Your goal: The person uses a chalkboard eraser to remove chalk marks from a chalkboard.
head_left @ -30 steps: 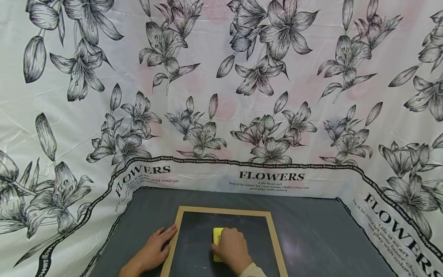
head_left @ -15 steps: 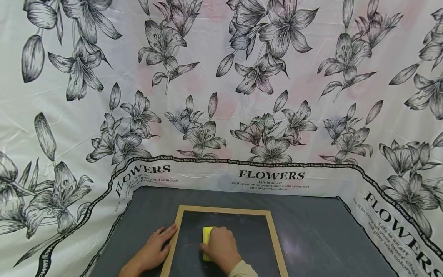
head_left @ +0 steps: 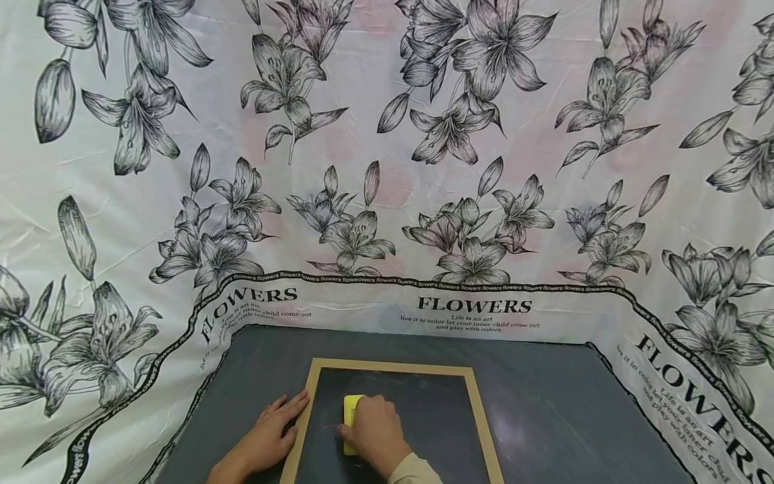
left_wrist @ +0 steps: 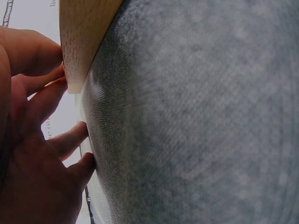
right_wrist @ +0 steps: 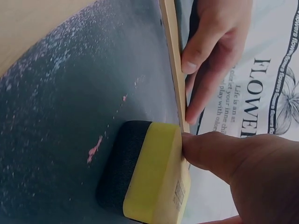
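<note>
A small chalkboard (head_left: 435, 417) with a light wooden frame (head_left: 393, 366) lies on the dark grey table. My right hand (head_left: 377, 433) grips a yellow board eraser (head_left: 351, 423), its black felt side down on the board. In the right wrist view the thumb presses the yellow back of the eraser (right_wrist: 156, 172), and pink chalk crumbs (right_wrist: 95, 149) lie beside it. My left hand (head_left: 266, 437) rests with fingers extended against the left side of the frame; in the left wrist view its fingertips touch the wooden edge (left_wrist: 84, 42) and the table surface.
The grey tabletop (head_left: 562, 403) spreads out on both sides of the board. Behind and around it hangs a white flower-printed cloth (head_left: 363, 309) with black lettering. Chalk dust (right_wrist: 56, 60) speckles the board in the right wrist view.
My right hand has slid the eraser leftward across the board, from near its middle toward the left frame side. The left hand and the board have stayed in place.
</note>
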Action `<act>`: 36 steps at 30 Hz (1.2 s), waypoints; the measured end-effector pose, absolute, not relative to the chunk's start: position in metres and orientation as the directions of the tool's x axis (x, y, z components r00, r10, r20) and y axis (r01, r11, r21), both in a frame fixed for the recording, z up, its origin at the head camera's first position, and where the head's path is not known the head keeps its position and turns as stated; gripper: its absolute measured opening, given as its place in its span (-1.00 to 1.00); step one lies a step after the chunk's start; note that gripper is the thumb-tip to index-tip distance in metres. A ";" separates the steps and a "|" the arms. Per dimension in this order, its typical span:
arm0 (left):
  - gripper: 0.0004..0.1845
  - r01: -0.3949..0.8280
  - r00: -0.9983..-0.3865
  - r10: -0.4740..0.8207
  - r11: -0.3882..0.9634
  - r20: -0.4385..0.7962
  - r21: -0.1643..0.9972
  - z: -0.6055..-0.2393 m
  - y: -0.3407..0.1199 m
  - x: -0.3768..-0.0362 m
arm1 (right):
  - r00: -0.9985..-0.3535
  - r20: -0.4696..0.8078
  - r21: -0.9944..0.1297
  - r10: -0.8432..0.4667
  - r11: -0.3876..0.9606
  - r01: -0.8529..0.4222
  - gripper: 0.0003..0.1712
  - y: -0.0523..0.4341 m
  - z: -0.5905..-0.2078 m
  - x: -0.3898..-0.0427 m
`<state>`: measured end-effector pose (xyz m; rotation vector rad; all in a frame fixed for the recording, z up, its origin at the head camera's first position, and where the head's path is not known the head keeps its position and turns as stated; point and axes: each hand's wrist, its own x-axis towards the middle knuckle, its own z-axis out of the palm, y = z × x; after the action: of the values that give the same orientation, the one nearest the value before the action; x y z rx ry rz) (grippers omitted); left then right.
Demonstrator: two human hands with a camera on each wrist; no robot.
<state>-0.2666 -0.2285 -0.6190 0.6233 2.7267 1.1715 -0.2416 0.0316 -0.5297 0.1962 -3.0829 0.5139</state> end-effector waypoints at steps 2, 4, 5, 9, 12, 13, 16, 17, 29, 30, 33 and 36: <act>-0.36 0.327 -0.910 0.409 0.619 0.062 0.714 -0.619 -0.229 -0.266 | -0.991 0.032 -0.327 -0.126 0.936 -0.130 -0.36 0.030 -0.529 -0.240; -0.36 0.323 -0.911 0.408 0.621 0.057 0.714 -0.619 -0.228 -0.267 | -0.991 0.029 -0.336 -0.132 0.932 -0.134 -0.36 0.027 -0.529 -0.240; -0.37 0.321 -0.911 0.409 0.622 0.054 0.714 -0.620 -0.228 -0.267 | -0.991 0.027 -0.337 -0.135 0.932 -0.136 -0.35 0.026 -0.529 -0.240; -0.37 0.318 -0.912 0.407 0.628 0.048 0.711 -0.622 -0.228 -0.270 | -0.989 0.023 -0.343 -0.146 0.928 -0.145 -0.36 0.022 -0.530 -0.240; -0.37 0.319 -0.913 0.405 0.631 0.051 0.707 -0.623 -0.228 -0.270 | -0.988 0.024 -0.349 -0.151 0.925 -0.150 -0.38 0.021 -0.530 -0.241; -0.37 0.319 -0.913 0.405 0.631 0.051 0.707 -0.622 -0.228 -0.270 | -0.988 0.026 -0.351 -0.154 0.924 -0.153 -0.38 0.020 -0.530 -0.241; -0.36 0.315 -0.914 0.404 0.632 0.046 0.708 -0.622 -0.229 -0.269 | -0.987 0.026 -0.358 -0.156 0.921 -0.154 -0.39 0.020 -0.530 -0.241; -0.36 0.314 -0.914 0.404 0.633 0.045 0.708 -0.622 -0.229 -0.269 | -0.987 0.027 -0.359 -0.157 0.920 -0.156 -0.39 0.020 -0.530 -0.241; -0.36 0.317 -0.914 0.402 0.634 0.050 0.705 -0.619 -0.227 -0.268 | -0.988 0.011 -0.376 -0.154 0.915 -0.147 -0.41 0.020 -0.530 -0.242; -0.36 0.317 -0.915 0.401 0.634 0.050 0.705 -0.618 -0.227 -0.268 | -0.988 0.007 -0.376 -0.151 0.916 -0.143 -0.40 0.020 -0.530 -0.242; -0.37 0.312 -0.917 0.396 0.634 0.049 0.708 -0.617 -0.226 -0.266 | -0.990 0.000 -0.377 -0.140 0.917 -0.130 -0.39 0.021 -0.530 -0.244; -0.36 0.311 -0.918 0.394 0.627 0.053 0.714 -0.612 -0.225 -0.263 | -0.992 -0.006 -0.384 -0.126 0.916 -0.114 -0.37 0.022 -0.529 -0.243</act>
<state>-0.2629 -0.2250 -0.6117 0.5945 2.7351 1.1691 -0.2430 0.0218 -0.5291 0.1946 -3.1048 0.6185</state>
